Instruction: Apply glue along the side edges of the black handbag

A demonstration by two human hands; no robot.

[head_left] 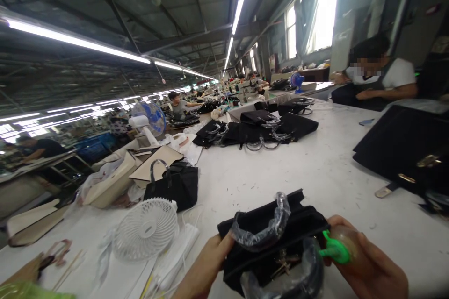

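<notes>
A small black handbag [266, 243] with plastic-wrapped handles lies near the front of the white table. My left hand [206, 266] grips its left side, thumb on the top edge. At the bag's right end, my right hand [372, 257] is closed around a translucent bottle with a green cap [336, 248]; the green tip touches the edge of the bag. Some metal hardware shows between the bag's handles.
A white fan [147, 229] and a power strip [178, 257] stand left of the bag. Black bags [259, 126] lie farther back, others [403, 149] at right. Beige bag pieces [112, 182] are at left. A person [379, 74] sits at the back right.
</notes>
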